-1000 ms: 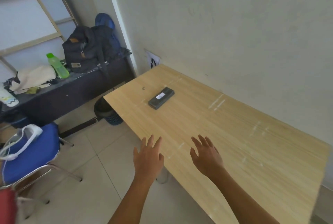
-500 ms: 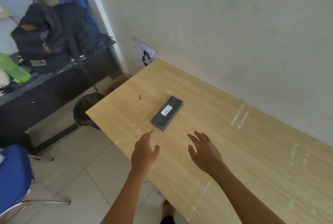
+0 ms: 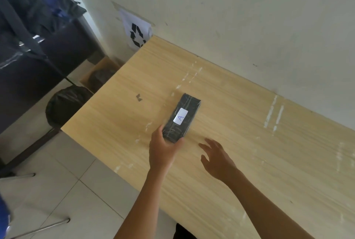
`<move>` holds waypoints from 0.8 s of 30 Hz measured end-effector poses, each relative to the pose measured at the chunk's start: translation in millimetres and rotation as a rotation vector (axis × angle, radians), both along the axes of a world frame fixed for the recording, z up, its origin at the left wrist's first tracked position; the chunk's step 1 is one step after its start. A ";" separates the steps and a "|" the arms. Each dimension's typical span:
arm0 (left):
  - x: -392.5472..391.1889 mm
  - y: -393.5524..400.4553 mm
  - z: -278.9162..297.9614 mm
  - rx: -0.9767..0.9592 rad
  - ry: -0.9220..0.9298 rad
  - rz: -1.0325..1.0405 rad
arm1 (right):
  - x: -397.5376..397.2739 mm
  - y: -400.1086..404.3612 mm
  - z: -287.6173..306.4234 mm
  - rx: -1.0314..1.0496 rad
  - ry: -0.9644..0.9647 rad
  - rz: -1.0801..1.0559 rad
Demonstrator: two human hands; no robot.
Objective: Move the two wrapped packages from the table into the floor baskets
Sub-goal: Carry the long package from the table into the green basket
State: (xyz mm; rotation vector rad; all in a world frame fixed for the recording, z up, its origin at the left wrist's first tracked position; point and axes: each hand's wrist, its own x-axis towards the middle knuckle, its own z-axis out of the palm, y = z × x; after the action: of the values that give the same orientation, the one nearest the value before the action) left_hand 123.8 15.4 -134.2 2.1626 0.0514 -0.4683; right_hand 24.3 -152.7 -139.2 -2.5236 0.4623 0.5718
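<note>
One black wrapped package with a white label marked "A" lies on the wooden table, near its left end. My left hand grips the package's near end, thumb on its left side and fingers under the near corner. My right hand hovers over the table just right of the package, fingers spread, holding nothing. A black-lined basket stands on the floor by the table's left edge. Behind that basket, a second container in a cardboard box is partly hidden by the table. Only one package is in view.
A dark bench with bags on it stands to the left. A sheet with a recycling sign hangs on the wall behind the table's corner. Chair legs cross the tiled floor at the lower left.
I have come closer to the table. My left hand reached forward and closed on the package's near end. My right hand stayed open beside it.
</note>
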 end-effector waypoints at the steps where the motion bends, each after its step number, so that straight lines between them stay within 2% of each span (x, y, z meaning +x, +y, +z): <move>1: 2.0 -4.0 -1.1 0.026 -0.026 -0.010 | -1.5 0.4 -2.8 -0.026 -0.013 0.011; 6: 9.3 -9.9 -5.8 0.134 -0.092 -0.068 | -6.7 4.5 -7.6 -0.064 -0.064 0.007; 11: 29.9 9.1 -8.0 0.140 -0.056 -0.225 | -4.7 2.8 -6.6 0.030 -0.120 -0.107; 14: 40.2 19.5 -9.0 0.153 -0.030 -0.305 | -2.0 0.2 -4.5 0.137 -0.165 -0.304; 19: 56.0 27.0 -4.5 0.139 0.033 -0.370 | 5.2 6.3 2.4 0.293 -0.244 -0.796; 21: 57.6 27.7 -2.4 0.112 0.052 -0.315 | 8.0 8.1 2.9 0.321 -0.241 -0.829; 24: 45.5 22.3 -1.0 0.073 0.063 -0.112 | 15.6 5.3 6.9 0.365 -0.225 -0.782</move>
State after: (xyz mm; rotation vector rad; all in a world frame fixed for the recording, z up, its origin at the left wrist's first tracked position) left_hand 169.3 37.6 -135.1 2.2299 -0.0180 -0.6074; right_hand 39.8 -147.4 -132.2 -1.8248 1.0688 0.0557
